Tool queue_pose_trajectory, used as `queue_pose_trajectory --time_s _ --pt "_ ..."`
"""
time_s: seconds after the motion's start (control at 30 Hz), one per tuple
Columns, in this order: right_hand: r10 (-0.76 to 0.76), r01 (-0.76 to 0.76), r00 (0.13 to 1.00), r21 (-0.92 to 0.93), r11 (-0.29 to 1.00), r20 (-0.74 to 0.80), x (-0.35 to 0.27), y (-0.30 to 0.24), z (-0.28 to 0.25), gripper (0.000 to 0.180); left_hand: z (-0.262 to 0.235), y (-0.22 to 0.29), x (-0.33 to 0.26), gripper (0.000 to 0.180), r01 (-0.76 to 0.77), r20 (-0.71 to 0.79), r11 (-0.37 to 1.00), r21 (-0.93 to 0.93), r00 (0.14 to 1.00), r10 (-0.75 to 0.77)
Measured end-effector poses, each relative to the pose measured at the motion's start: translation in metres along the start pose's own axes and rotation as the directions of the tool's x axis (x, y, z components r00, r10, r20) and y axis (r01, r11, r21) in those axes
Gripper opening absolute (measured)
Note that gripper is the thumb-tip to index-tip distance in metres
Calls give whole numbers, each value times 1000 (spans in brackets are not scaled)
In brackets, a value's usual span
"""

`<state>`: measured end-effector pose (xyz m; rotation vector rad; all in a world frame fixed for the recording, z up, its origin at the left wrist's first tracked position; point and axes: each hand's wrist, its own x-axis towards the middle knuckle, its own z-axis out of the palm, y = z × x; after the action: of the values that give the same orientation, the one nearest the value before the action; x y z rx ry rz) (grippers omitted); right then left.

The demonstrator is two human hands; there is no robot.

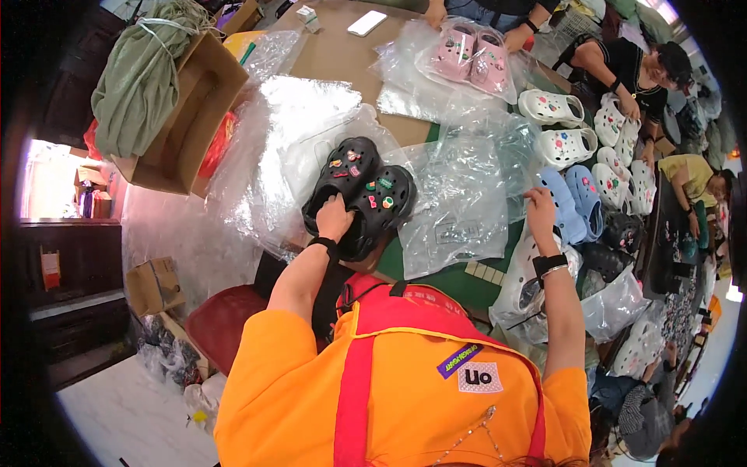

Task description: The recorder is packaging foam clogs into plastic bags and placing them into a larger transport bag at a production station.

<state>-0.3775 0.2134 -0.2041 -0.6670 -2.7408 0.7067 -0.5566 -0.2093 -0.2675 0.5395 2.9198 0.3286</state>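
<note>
My left hand (334, 218) is closed on the rim of a black clog (346, 167), its fingers at the foot opening. Against it lies a matching black clog (387, 198); colourful charms dot both uppers. A clear plastic sheet spreads under and behind the pair. To the right, my right hand (541, 212) has its fingers bent together beside the blue clogs (572, 204). What it pinches, if anything, is too small to make out. Near its fingertips lies a flat clear plastic bag (455, 222).
White charm-covered clogs (566, 146) stand along the right side. Across the table, another person's hands touch bagged pink clogs (470, 58). A phone (366, 23) lies at the far edge. On the left stands a cardboard box (191, 117) with green cloth; a red chair (226, 327) is below.
</note>
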Motion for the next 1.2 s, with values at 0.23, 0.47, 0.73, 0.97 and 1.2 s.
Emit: queue_pose_trajectory --time_s 0.23,0.47,0.73,0.97,1.2 --pt "34 -21 983 -75 997 180 -12 -32 4 46 -3 -5 1 43 -4 55 999 -43 998 7" --pt "-17 -21 984 214 977 175 -16 -59 -24 43 -11 -16 10 27 9 52 981 -193 999 1" --pt "-280 176 915 338 925 290 -30 -77 -27 15 -30 -17 19 15 9 22 530 -848 1000 19" --pt "-223 263 948 -163 951 227 -38 -57 -4 8 -96 36 9 20 93 203 350 -932 934 293" --pt "-74 136 963 -230 964 261 -54 -40 -8 19 -95 87 -14 29 108 351 395 -912 704 618"
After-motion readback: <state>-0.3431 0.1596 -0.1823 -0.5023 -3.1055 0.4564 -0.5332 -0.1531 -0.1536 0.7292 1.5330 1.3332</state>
